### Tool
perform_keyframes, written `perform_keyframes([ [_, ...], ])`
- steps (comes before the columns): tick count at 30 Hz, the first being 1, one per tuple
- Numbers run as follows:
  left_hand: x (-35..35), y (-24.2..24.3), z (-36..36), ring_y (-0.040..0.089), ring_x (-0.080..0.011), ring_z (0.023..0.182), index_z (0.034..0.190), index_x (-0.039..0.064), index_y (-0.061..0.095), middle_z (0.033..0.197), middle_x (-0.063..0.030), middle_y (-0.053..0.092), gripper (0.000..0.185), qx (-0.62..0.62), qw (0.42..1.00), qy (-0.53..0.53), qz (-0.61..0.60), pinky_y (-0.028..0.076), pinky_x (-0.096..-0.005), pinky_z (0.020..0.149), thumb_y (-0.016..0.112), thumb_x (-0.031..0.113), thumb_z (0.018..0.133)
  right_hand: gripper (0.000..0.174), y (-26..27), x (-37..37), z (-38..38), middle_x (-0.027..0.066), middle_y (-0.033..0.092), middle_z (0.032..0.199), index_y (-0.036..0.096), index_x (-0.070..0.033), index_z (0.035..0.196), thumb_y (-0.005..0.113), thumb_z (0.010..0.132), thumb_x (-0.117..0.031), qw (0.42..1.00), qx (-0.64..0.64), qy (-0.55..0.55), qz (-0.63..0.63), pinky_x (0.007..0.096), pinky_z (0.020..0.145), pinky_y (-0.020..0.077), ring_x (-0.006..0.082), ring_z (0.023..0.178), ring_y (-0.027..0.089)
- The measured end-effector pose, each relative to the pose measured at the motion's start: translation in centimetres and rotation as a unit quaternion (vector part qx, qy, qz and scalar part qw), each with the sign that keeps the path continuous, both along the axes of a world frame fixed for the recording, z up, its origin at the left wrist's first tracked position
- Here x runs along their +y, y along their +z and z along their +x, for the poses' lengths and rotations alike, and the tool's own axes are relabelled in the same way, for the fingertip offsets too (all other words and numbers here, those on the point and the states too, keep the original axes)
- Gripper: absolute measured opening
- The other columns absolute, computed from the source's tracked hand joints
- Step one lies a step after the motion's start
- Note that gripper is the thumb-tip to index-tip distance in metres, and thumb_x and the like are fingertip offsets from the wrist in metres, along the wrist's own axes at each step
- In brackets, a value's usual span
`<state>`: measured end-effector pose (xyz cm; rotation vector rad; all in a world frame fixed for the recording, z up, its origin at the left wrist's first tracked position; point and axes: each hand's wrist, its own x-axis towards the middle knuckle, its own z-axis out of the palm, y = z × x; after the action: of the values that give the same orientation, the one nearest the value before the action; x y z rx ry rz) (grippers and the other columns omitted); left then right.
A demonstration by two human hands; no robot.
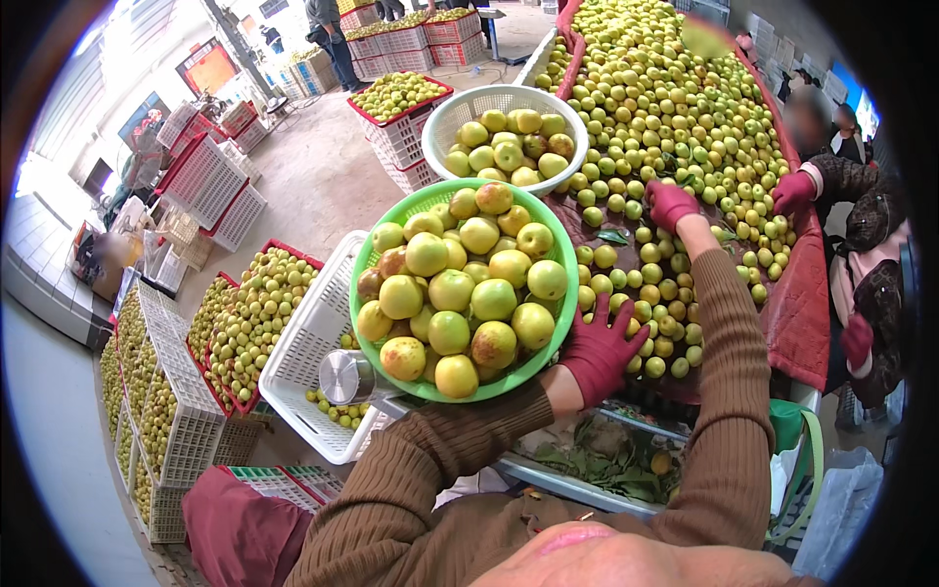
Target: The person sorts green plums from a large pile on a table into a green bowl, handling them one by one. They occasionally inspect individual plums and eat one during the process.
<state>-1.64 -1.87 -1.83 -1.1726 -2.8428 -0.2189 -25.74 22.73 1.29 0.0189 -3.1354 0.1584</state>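
Note:
A bright green plastic basket [561, 312], heaped with yellow-green jujubes [450, 290], some blotched brown, stands before me. Close by its right rim is my left hand [603, 351] in a maroon glove, fingers spread over the sorting table's loose fruit. Farther up the table my right hand [671, 205], also gloved, is curled above the jujubes; whether a fruit is inside it is hidden. Behind the green basket a white colander [433, 136] holds more jujubes. The dark table surface [609, 213] shows between scattered fruit, and a thick heap [660, 95] covers its far part.
A red padded edge [796, 330] borders the table, where a co-worker's gloved hand [794, 192] reaches in from the right. Left of the basket, a white crate [293, 359] bears a metal-topped container [345, 376]. A leaf-filled bin [572, 495] lies below my arms; stacked fruit crates [198, 433] stand left.

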Motion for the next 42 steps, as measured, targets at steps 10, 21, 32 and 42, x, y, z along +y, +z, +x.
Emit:
perform_keyframes([
  [10, 1.5, -0.6, -0.7, 0.026, -0.0489, 0.144, 0.147, 0.030, 0.045, 0.160, -0.0144, 0.028, 0.093, -0.025, 1.000, 0.005, 0.019, 0.025, -0.0770, 0.103, 0.082, 0.049, 0.065, 0.041, 2.9, -0.2, 5.1, 0.0073, 0.059, 0.072, 0.064, -0.003, 0.092, 0.060, 0.096, -0.043, 0.848, 0.009, -0.019, -0.529, 0.0311, 0.039, 0.0390, 0.0158, 0.046, 0.052],
  [21, 2.0, 0.6, 0.4, 0.029, -0.0418, 0.146, 0.147, 0.025, 0.048, 0.159, -0.0146, 0.034, 0.060, -0.009, 0.998, 0.034, -0.050, 0.022, -0.0731, 0.109, 0.059, 0.044, 0.091, 0.024, 12.1, -21.3, -8.0, 0.0048, 0.069, 0.087, 0.069, -0.006, 0.104, 0.065, 0.097, -0.029, 0.744, 0.258, 0.131, -0.602, 0.0289, 0.062, 0.0515, 0.0116, 0.067, 0.060],
  [32, 0.2, 0.9, -0.4, 0.027, -0.0478, 0.144, 0.146, 0.031, 0.045, 0.159, -0.0150, 0.031, 0.080, -0.040, 0.998, 0.026, -0.040, 0.028, -0.0760, 0.102, 0.075, 0.049, 0.074, 0.024, 4.7, -14.1, -2.1, 0.0168, 0.071, 0.106, 0.075, -0.008, 0.102, 0.063, 0.089, -0.023, 0.818, 0.391, 0.091, -0.413, 0.0410, 0.094, 0.0512, 0.0346, 0.103, 0.066],
  [42, 0.6, 0.4, -0.5, 0.028, -0.0489, 0.142, 0.150, 0.032, 0.040, 0.158, -0.0151, 0.029, 0.096, 0.005, 0.999, -0.033, -0.026, 0.031, -0.0750, 0.102, 0.086, 0.046, 0.067, 0.067, -4.1, 3.7, 2.5, 0.0044, 0.036, 0.160, 0.046, -0.029, 0.147, 0.058, 0.089, -0.062, 0.984, 0.152, -0.083, 0.027, 0.0680, 0.112, 0.0261, 0.0326, 0.144, 0.036],
])
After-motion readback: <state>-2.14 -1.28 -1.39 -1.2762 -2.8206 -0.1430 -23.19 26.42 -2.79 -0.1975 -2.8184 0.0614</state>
